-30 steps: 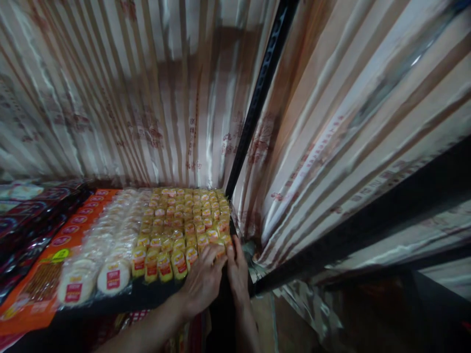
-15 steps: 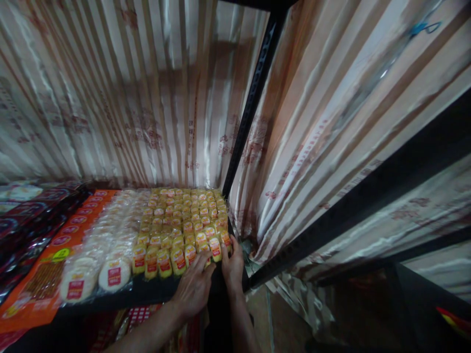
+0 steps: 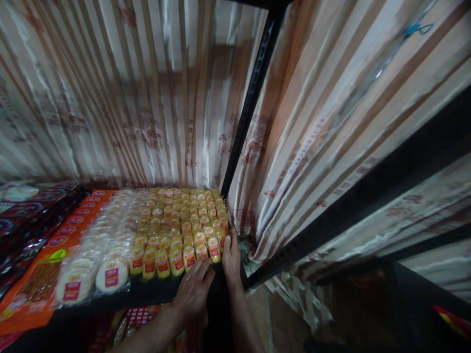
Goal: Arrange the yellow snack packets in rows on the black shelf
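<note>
A block of yellow snack packs with red labels lies in rows on a dark shelf. My left hand rests at the shelf's front edge, fingers stretched out and touching the front row of packs. My right hand lies along the right side of the block, fingers flat against the end packs, beside the black upright post. Neither hand grips anything.
Left of the yellow packs lie white round cakes in clear wrap, then orange packets and dark red packets. Striped shiny sheeting hangs behind and to the right. A black rail slants across the right.
My left hand has slid back off the yellow packs towards the shelf's front edge. The right hand stays beside the block. The view has shifted slightly.
</note>
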Available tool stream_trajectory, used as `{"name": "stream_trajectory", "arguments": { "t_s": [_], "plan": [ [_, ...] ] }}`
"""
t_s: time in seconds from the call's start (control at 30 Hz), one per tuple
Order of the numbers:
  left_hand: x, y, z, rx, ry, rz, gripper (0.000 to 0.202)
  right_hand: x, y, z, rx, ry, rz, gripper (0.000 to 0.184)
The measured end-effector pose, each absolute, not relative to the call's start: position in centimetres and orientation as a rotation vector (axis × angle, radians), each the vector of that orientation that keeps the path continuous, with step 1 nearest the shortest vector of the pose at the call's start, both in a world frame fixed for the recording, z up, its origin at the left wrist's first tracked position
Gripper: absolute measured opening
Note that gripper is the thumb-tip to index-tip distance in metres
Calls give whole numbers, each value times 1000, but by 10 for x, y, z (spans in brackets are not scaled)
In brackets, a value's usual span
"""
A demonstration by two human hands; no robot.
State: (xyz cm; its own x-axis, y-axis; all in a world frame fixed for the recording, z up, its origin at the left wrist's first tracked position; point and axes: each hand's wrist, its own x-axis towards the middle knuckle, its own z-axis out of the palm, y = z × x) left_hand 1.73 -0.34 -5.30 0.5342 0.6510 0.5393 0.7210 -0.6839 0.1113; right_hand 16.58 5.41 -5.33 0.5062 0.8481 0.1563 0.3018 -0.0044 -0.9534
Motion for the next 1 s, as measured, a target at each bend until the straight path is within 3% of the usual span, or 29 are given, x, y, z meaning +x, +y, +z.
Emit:
{"name": "stream_trajectory", "arguments": {
  "t_s": [0.2, 0.47, 1.0],
  "plan": [
    [13, -5, -49, -2657, -1143, -846, 31, 163, 70, -51, -1514, -1018, 653, 75],
    [9, 1, -64, -2720, -1109, -841, 29, 154, 74, -57, -1515, -1114, 565, 67],
    [0, -3, -69, -2725, -1027, -907, 21, 164, 70, -51, -1549, -1103, 584, 73]
  ]
}}
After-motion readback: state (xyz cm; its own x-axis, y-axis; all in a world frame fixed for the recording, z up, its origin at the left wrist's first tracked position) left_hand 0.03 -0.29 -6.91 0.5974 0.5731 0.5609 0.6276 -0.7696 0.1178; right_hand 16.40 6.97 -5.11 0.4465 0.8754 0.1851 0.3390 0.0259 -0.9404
